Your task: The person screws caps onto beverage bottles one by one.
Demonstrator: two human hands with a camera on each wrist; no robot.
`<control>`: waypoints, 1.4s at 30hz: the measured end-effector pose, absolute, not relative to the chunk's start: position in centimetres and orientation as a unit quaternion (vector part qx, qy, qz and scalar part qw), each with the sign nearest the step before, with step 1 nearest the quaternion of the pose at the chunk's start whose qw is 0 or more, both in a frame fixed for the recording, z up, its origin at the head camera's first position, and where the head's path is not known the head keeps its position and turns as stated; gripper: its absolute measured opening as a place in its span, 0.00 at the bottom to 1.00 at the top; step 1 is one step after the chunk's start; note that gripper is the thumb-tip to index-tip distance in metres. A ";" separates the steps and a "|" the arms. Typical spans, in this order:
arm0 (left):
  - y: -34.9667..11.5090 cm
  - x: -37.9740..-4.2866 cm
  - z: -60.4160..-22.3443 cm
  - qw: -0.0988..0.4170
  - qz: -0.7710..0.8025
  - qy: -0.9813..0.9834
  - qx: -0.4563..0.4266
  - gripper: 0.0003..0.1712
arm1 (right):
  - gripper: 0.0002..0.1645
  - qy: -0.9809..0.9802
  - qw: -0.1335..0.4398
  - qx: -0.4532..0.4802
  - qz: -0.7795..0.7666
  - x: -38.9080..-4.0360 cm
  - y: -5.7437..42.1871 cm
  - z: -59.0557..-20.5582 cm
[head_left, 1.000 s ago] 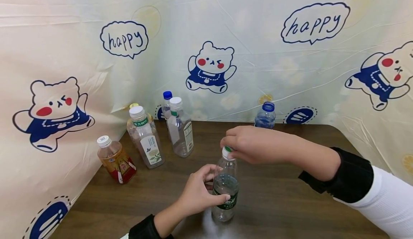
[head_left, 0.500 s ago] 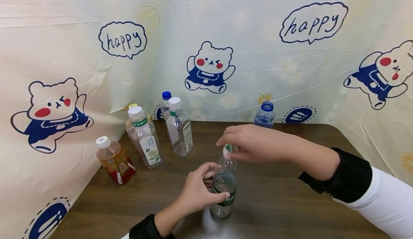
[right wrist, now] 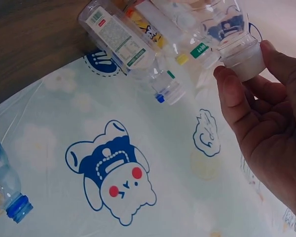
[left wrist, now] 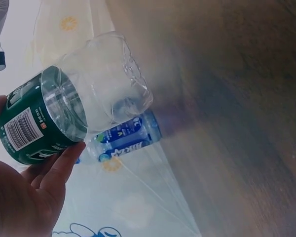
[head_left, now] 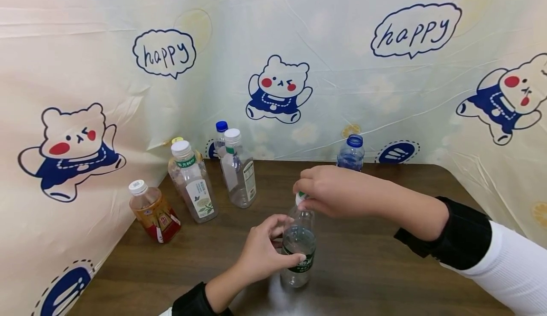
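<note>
A clear plastic bottle with a dark green label stands in front of me, its white cap at the neck. My left hand grips it round the label; the left wrist view shows the label's barcode side and the bottle's clear base. From above, my right hand pinches the cap, hiding most of its top in the head view. Thumb and fingertips hold the cap's sides in the right wrist view, where cap and neck meet.
Left on the brown table stand a red-brown drink bottle, a clear white-capped bottle and another white-capped bottle, with a blue-capped bottle and a yellow-capped one behind. A blue bottle stands behind my right hand.
Half a second ago my right fingers were spread looser around the cap; now they pinch it again. My left hand keeps its grip, and the bottle has barely shifted.
</note>
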State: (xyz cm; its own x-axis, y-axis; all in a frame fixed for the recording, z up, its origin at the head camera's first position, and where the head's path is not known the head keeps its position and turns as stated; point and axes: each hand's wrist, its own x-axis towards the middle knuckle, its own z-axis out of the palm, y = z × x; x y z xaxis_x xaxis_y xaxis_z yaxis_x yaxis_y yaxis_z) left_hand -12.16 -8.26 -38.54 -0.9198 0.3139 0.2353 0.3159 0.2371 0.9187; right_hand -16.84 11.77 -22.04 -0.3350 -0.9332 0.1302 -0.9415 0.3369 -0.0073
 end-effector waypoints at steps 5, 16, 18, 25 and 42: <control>-8.3 -12.3 -38.6 0.010 -0.584 -0.787 -0.200 0.36 | 0.12 -0.809 0.061 0.580 0.068 -16.9 11.9 -22.2; -8.9 -12.1 -38.6 0.023 -0.579 -0.791 -0.194 0.36 | 0.23 -0.841 0.032 0.517 0.159 -17.7 14.5 -23.4; -9.1 -12.1 -38.6 0.027 -0.579 -0.792 -0.190 0.36 | 0.23 -0.845 0.035 0.507 0.164 -17.8 15.2 -24.0; -9.5 -12.1 -38.5 0.037 -0.576 -0.796 -0.183 0.37 | 0.23 -0.844 0.037 0.494 0.207 -18.2 16.7 -27.6; -10.0 -11.9 -38.8 0.029 -0.593 -0.787 -0.169 0.37 | 0.26 -0.833 0.066 0.460 0.301 -17.7 17.2 -36.2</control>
